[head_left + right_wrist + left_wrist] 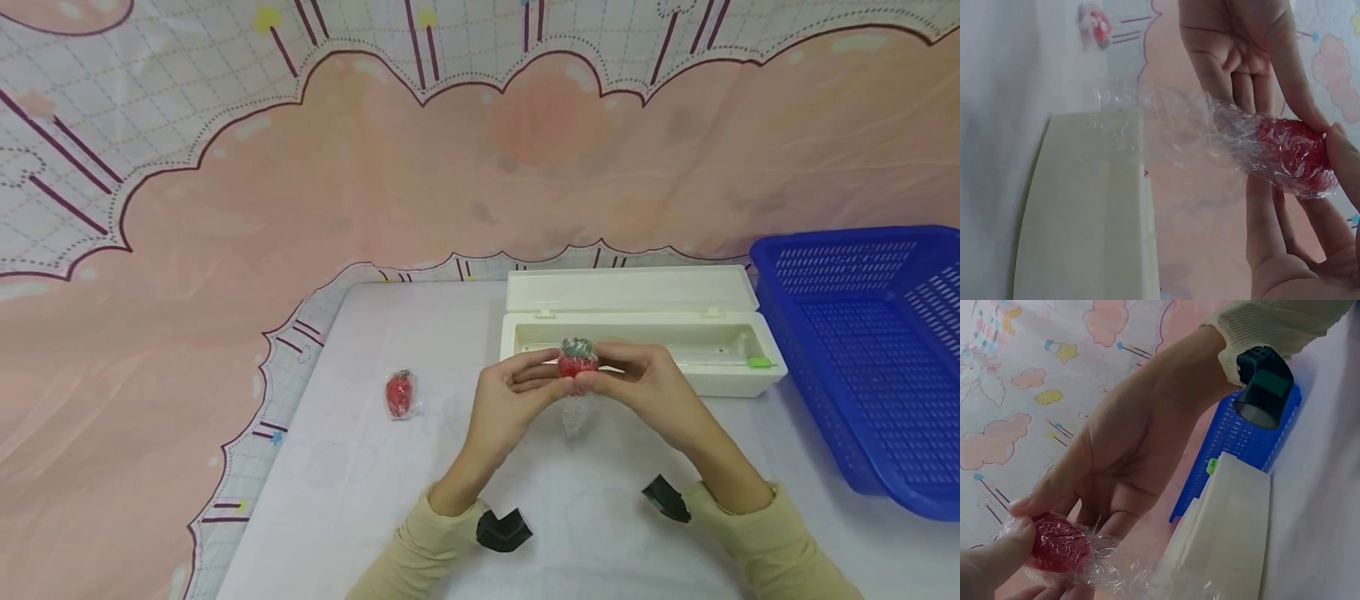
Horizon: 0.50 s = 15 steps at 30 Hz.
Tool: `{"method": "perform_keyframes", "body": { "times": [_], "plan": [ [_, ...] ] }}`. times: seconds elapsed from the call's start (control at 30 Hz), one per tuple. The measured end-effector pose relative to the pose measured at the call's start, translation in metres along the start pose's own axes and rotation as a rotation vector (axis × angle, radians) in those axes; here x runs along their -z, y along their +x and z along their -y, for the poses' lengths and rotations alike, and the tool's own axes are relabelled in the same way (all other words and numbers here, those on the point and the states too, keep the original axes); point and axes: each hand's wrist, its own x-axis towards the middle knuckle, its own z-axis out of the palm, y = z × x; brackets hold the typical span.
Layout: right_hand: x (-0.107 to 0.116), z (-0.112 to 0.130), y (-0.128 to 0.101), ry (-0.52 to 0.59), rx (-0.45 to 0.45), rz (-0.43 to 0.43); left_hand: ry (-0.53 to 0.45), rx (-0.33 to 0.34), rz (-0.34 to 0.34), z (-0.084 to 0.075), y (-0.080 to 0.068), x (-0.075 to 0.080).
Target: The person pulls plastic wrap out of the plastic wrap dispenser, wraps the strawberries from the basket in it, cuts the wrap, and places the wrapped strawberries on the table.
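Observation:
Both hands meet in front of the white box, pinching a red strawberry (577,365) with a green leafy top between their thumbs and fingers. My left hand (510,404) grips it from the left, my right hand (660,400) from the right. Clear cling film covers the fruit, and a loose crumpled tail of the film (1175,119) trails off its lower end. The right wrist view shows the thumb tips close together on the wrapped strawberry (1294,153). A second strawberry (400,394), also in film, lies on the table to the left.
Behind the hands, a long white box (735,382) stands with its lid (630,289) raised and a green tab (760,362) on its front edge. To the right is a blue plastic basket (817,400). A patterned cloth (420,183) hangs behind the white table (330,483).

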Motion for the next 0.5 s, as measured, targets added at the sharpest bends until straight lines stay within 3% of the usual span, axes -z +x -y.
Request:
{"method": "perform_keyframes", "body": {
  "times": [0.23,0.5],
  "plan": [
    [-0.0013,0.0001,0.0006,-0.036,0.015,-0.021,0.095,-0.093,0.001,0.0008,-0.0015,-0.0019],
    [-0.0036,0.0010,0.0013,-0.063,-0.012,-0.014,0.078,-0.099,0.004,-0.0020,-0.0006,-0.0003]
  ]
}}
